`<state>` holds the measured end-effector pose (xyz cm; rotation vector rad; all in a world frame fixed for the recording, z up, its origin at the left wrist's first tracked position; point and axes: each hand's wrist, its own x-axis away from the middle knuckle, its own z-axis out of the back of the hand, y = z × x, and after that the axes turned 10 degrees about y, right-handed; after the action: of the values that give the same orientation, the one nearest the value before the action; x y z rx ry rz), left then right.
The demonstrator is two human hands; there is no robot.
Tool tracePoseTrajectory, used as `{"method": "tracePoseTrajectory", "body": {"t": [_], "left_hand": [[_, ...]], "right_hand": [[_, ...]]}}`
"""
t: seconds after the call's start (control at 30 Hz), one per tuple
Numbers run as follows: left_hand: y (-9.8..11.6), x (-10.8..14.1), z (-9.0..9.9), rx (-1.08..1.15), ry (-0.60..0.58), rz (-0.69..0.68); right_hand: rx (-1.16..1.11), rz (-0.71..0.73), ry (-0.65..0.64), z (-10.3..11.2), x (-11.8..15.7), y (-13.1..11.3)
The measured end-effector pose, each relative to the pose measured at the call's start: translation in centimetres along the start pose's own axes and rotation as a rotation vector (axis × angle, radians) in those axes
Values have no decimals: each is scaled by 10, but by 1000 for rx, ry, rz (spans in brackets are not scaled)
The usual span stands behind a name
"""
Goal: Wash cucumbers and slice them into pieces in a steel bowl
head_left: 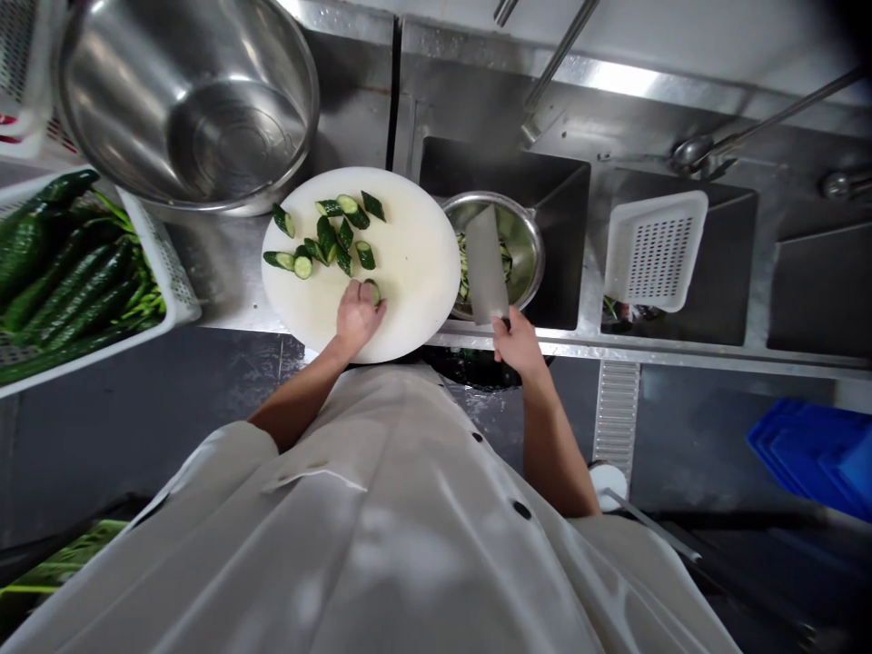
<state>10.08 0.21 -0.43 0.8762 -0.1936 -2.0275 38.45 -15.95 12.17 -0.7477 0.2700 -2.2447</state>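
Note:
My right hand grips a cleaver by its handle, its broad blade raised above a metal bowl. Sliced cucumber lies inside that bowl, partly hidden by the blade. On the round white cutting board, my left hand has its fingers curled over a cucumber piece. Several more cut cucumber chunks are scattered across the far left half of the board, green skin and pale flesh showing.
A large steel basin stands behind the board. At left, a white basket holds whole cucumbers and thin green peppers. Sinks lie to the right, one with a white perforated basket. Blue trays are at far right.

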Motion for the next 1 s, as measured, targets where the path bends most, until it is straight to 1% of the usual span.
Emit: {"method": "tracePoseTrajectory", "body": {"t": [0.07, 0.13, 0.2, 0.27, 0.33, 0.4, 0.5, 0.6, 0.67, 0.83, 0.93, 1.0], "left_hand": [[13, -6, -15, 30, -72, 13], [19, -14, -25, 58, -156, 29], [18, -20, -26, 103, -237, 10], [11, -25, -18, 183, -288, -67], [1, -29, -9, 250, -302, -170], [-6, -34, -4, 270, -304, -254], [-7, -45, -8, 263, -354, -327], [-2, -54, -16, 256, -404, -348], [-1, -57, -19, 260, -413, -349], [-1, -55, -17, 249, -396, -359], [-1, -52, -17, 236, -377, -349], [-1, -52, -18, 242, -377, -339]], "right_hand": [[11, -24, 29, 8, 3, 0], [43, -17, 23, 9, 14, -5], [98, 53, 7, 4, 30, -13], [162, 158, -24, -7, 45, -21], [229, 227, -84, -17, 57, -30], [297, 243, -143, -22, 66, -38], [392, 244, -167, -13, 75, -49], [458, 263, -189, 3, 82, -58], [472, 279, -212, 7, 80, -64], [449, 309, -226, 0, 67, -71], [443, 323, -212, 2, 66, -68], [429, 330, -228, 2, 67, -67]]}}
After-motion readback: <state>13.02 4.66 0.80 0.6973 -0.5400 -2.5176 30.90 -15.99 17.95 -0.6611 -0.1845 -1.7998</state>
